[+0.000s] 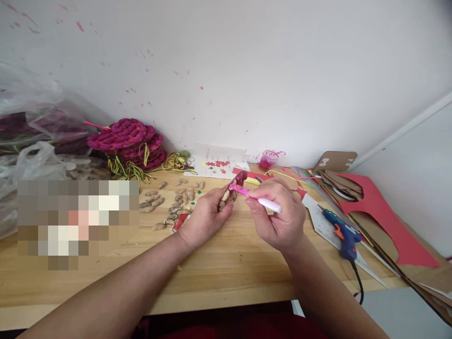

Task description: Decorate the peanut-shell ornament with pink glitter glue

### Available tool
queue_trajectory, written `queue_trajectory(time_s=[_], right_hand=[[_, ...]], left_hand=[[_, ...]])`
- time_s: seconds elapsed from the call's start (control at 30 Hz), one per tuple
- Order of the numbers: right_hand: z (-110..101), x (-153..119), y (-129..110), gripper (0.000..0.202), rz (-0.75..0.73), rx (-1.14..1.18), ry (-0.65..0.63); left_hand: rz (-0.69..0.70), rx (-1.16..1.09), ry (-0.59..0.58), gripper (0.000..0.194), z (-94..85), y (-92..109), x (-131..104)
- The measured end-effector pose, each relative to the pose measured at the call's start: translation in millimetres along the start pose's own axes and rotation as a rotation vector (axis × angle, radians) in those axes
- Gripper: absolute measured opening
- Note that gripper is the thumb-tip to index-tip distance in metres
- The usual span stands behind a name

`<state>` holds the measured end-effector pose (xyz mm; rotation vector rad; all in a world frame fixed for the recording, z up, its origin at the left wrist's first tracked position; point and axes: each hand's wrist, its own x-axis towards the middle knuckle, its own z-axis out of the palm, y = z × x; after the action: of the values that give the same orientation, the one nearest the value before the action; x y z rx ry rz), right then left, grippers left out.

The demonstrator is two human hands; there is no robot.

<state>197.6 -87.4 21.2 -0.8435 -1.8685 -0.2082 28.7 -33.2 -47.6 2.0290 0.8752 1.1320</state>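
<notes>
My left hand (pixel 211 213) grips a piece covered in peanuts (pixel 226 199), tilted up on its edge above the table. Its far end is coloured dark magenta, while the nearer peanuts are bare tan. Between the thumb and fingers of my right hand (pixel 280 214) is a paintbrush (pixel 270 205) with a white handle and a bright pink front end. The brush tip meets the peanuts near the magenta part. Loose peanuts (pixel 183 197) are scattered on the table beyond and left of my left hand.
Magenta peanut discs (pixel 127 139) with yellow-green cords are stacked at the back left, beside plastic bags (pixel 38 160). A cup of pink paint (pixel 269 161) stands by the wall. To the right lie a blue glue gun (pixel 344 235) with its cable and red cut-out card (pixel 384 216).
</notes>
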Motion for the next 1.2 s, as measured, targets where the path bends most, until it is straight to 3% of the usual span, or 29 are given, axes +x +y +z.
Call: queue_trajectory(time_s=[0.33,0.6,0.87,1.2], right_hand=[[0,1,1,0.016,0.008,0.024,-0.036],[1,1,1,0.016,-0.001,-0.001,-0.047],[3,0,3,0.018,0.032,0.023,-0.012],[6,-4,9,0.018,0.037,0.004,-0.020]], left_hand=[[-0.168,-0.124,-0.050,0.022,-2.2,7,0],[-0.196,-0.149,-0.066,0.020,-1.2,6,-1],[-0.319,-0.362,-0.125,0.017,-3.4,12,1],[-0.343,-0.525,-0.166,0.025,-2.9,8,1]])
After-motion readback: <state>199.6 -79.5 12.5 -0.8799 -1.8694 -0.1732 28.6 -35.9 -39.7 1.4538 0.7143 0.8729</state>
